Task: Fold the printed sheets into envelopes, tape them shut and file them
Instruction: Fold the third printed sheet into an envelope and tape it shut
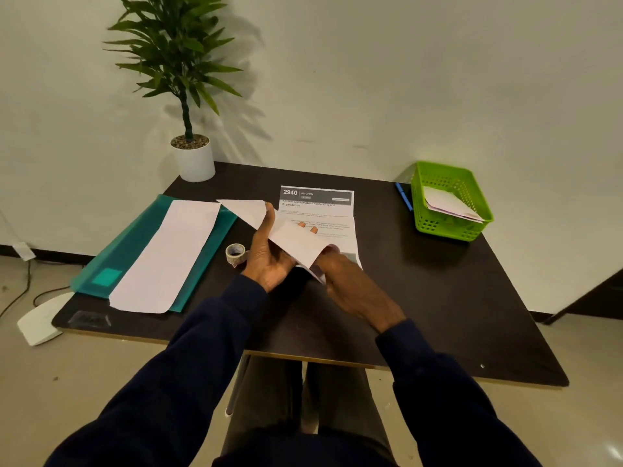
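Both of our grips are closed on the printed sheet (pixel 317 201). The left grip (pixel 269 256) holds the turned-over corner flap, with the thumb along its edge and two fingertips (pixel 301 224) peeking out past it. The right grip (pixel 350 286) pinches the near corner where the fold comes to a point.

The dark worktop (pixel 438 298) carries everything. The printed sheet is at its middle, with the headed far end lying flat and the near left corner lifted into a diagonal fold. At our left lies a teal folder (pixel 135 242) with a long blank paper (pixel 168 251) resting on it. A potted plant (pixel 194 160) stands at the far left corner. A green basket (pixel 435 227) sits at the far right with folded papers (pixel 448 203) inside, and a blue pen (pixel 403 196) lies just beside it. The tape roll (pixel 236 253) sits right by our left wrist.

We judge the printed sheet to be light and limp. It should crease easily and may slide on the smooth worktop. It is best held at corners and edges, with one grip pinning it flat while the other runs along the crease. A hard tug at the fold could tear it or skew the line.
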